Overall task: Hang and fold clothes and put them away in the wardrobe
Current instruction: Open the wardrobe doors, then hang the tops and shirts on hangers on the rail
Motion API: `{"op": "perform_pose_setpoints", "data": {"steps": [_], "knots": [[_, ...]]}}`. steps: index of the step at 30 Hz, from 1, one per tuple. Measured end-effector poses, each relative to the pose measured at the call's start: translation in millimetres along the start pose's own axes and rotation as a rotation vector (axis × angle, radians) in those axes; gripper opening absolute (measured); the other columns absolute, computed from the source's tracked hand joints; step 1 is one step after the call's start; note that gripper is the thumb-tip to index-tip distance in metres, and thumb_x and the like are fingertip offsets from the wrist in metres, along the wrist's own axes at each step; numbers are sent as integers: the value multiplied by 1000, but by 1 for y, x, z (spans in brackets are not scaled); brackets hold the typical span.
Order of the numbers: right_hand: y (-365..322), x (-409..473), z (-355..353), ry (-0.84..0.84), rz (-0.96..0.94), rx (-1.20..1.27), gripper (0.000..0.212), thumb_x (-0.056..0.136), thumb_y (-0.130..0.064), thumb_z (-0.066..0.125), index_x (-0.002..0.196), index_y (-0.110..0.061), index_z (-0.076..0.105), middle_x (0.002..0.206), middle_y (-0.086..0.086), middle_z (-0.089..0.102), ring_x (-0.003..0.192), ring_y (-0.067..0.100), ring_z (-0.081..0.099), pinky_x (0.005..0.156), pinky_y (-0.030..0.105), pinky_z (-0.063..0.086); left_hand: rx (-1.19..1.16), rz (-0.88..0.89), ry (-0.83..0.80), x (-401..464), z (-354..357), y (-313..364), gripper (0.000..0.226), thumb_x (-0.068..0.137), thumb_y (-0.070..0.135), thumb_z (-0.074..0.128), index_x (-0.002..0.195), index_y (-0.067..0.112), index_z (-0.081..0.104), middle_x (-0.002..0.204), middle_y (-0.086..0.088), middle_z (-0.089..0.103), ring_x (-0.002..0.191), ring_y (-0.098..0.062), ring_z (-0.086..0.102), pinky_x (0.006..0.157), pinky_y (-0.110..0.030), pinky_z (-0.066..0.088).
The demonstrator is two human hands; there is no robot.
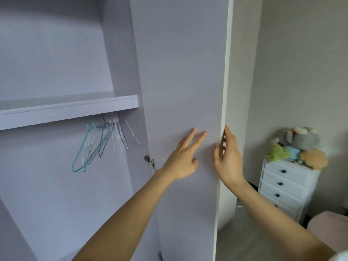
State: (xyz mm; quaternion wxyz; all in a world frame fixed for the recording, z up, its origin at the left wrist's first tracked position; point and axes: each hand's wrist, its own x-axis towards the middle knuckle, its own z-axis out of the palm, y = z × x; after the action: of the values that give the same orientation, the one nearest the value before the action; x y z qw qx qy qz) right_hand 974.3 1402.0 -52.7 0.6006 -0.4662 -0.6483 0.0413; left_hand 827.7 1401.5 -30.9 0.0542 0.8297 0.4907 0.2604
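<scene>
The lilac wardrobe stands open, its right door (180,72) swung out toward me. My left hand (183,157) lies flat against the door's inner face, fingers straight. My right hand (227,155) holds the door's white outer edge (225,91), thumb on the inner face and fingers wrapped round the edge. Inside, a bunch of bare wire hangers (105,140) in teal, blue, white and purple hangs below the shelf (67,110). No clothes are in view.
A metal hinge (149,160) joins the door to the wardrobe side. At the right stands a white chest of drawers (284,187) topped with plush toys (299,146). A pink bed corner (329,221) shows at lower right, above grey floor (243,232).
</scene>
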Motion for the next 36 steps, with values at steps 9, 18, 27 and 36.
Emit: {"op": "perform_pose_setpoints", "data": {"steps": [9,18,27,36], "knots": [[-63,-21,38,-79,-470,-60,41,84,-12,39,119,-3,57,123,14,55,120,22,43,98,35,41,215,-317,233,-60,-43,-42,53,94,23,45,145,25,30,156,-4,12,143,-22,12,114,-36,15],[-134,-122,183,-1057,-279,48,29,93,-18,48,120,-17,60,119,1,63,109,20,57,95,33,44,233,-889,332,-277,-101,-123,39,96,21,44,135,17,46,138,-3,44,124,-23,45,105,-34,34],[-249,-284,272,-1813,-652,181,28,95,-19,41,114,-10,60,114,8,64,105,25,58,93,33,44,144,-1533,567,-498,-78,-115,34,94,20,49,127,14,55,127,-7,56,114,-26,55,96,-32,42],[-290,-473,229,-2317,-1241,331,32,97,-28,38,123,-20,57,125,0,59,112,19,56,95,28,43,19,-2189,1085,-623,44,28,32,94,14,48,124,10,58,122,-9,60,111,-24,58,93,-25,40]]}}
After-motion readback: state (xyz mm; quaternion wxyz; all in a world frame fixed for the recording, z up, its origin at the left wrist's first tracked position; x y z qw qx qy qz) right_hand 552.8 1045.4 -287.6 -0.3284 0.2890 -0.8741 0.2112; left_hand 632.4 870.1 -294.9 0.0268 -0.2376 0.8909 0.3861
